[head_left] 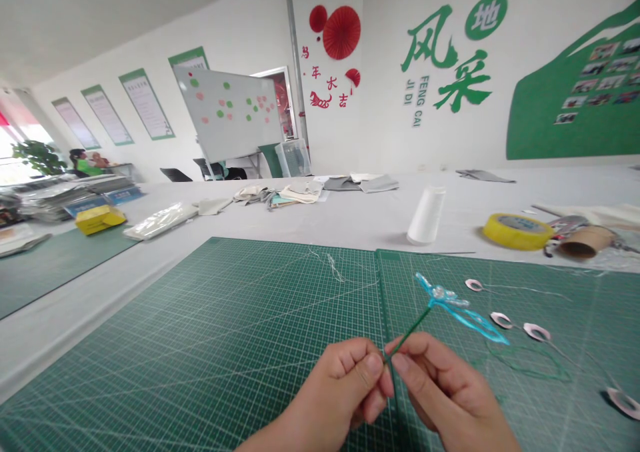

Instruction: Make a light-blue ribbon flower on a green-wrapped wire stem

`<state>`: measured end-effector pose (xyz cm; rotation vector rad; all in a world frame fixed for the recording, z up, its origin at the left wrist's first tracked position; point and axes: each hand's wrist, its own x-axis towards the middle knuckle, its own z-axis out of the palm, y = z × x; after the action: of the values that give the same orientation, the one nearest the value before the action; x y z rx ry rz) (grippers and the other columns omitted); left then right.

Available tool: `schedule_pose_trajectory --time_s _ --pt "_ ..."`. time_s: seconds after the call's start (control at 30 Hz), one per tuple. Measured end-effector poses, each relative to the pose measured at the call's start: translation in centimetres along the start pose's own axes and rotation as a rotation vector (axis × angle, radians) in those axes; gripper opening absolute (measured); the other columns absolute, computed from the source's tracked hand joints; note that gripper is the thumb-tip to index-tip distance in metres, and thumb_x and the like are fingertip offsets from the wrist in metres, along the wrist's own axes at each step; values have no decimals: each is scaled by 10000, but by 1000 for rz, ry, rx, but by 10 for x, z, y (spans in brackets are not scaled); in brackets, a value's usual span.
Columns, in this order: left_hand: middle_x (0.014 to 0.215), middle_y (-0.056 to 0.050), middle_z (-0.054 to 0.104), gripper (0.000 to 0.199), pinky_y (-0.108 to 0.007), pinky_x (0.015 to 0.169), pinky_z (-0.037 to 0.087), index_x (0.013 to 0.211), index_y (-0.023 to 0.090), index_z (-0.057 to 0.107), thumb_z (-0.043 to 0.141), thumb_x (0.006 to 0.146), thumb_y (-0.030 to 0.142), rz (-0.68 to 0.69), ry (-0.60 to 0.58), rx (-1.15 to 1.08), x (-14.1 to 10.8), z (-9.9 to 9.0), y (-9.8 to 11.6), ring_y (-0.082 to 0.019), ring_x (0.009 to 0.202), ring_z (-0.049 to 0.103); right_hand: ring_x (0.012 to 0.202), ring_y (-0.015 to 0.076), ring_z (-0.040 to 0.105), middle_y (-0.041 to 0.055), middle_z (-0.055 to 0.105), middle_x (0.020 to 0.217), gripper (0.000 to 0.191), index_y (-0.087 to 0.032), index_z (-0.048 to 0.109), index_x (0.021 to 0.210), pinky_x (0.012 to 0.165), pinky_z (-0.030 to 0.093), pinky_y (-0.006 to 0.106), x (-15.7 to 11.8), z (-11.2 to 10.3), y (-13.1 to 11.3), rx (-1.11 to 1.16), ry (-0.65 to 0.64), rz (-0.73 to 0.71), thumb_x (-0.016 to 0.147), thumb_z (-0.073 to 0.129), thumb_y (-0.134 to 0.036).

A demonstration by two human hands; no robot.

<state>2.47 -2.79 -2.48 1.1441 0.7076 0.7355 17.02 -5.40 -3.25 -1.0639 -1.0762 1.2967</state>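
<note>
The left grip (350, 380) and right grip (447, 385) pinched the green stem (416, 327); its blue flower (440, 297) lay toward two o'clock.

Across my table (320, 223)
I see yellow tape (515, 237) at right, a white cone (427, 217) left of it, a yellow box (100, 219) at left, a whiteboard (235, 122) far off

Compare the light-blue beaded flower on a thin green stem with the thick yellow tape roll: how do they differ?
Colour: the light-blue flower carries pale beads; the tape roll is yellow.
Shape: the flower has slender loops on its green stem; the tape roll is a thick ring.
Pose: the flower slants, its stem pinched by the left hand and right hand; the tape roll lies flat on the pale table.
Both show right of centre.
</note>
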Motion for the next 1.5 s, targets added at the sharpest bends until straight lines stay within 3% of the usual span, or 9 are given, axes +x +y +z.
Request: schedule_pose_trajectory --time_s 0.1,0.23,0.4,0.57,0.7,1.0,1.13,1.37,1.5 --pt "430 86 365 373 -214 362 105 687 173 508 541 841 512 -64 -54 -125 -2 -1 2 -55 356 200 581 128 489 -17 608 629 252 -230 676 747 526 398 220 0 0 -1 24 -24 -13 792 681 -478" --pt "431 91 371 352 -205 354 101 712 162 520 575 826 491 -127 -94 -225 -3 -1 4 -39 344 185 510 99 406 -30 556 570 299 -212 661 658 452 327 195 -1 1 -3 57 -9 3 776 696 -484" --pt "496 73 511 349 -176 350 142 750 187 453 731 712 394 -18 61 -71 0 1 4 -20 344 265 440 69 157 -87 376 510 306 -218 661 710 375 138 194 -1 0 1 52 24 87 751 708 -518" --pt "523 45 538 279 -184 375 167 724 192 424 586 834 390 59 92 81 0 0 -1 -32 366 290 459 77 194 -77 409 532 295 -226 660 731 396 134 201 1 -2 5 9 36 46 785 676 -515" --pt "478 80 404 323 -198 408 175 723 180 456 498 882 457 103 54 100 0 1 -2 -51 408 252 442 78 201 -80 417 546 233 -251 659 786 382 148 201 1 -6 6 0 -12 49 813 661 -483" --pt "427 97 340 403 -213 364 129 695 181 476 516 849 551 -11 -49 -96 -2 0 -1 -46 354 209 485 89 348 -40 527 599 220 -238 673 762 408 281 183 0 -3 1 1 -27 11 811 672 -452" --pt "419 97 358 383 -203 345 135 703 185 480 527 846 536 -95 -114 -182 -1 -2 -2 -42 333 207 433 72 250 -57 478 556 264 -221 660 714 366 203 191 -1 -2 0 19 -41 28 813 664 -467" --pt "541 58 529 348 -170 355 219 786 178 467 668 751 461 6 92 46 -1 3 4 -29 363 335 453 73 270 -55 485 572 283 -213 654 721 376 196 192 1 -3 2 7 5 43 790 682 -487" --pt "565 57 519 273 -177 365 211 784 183 449 592 819 413 32 110 64 1 2 2 -30 373 316 488 86 290 -40 515 577 296 -205 654 695 401 201 206 1 1 3 0 76 19 767 701 -489"
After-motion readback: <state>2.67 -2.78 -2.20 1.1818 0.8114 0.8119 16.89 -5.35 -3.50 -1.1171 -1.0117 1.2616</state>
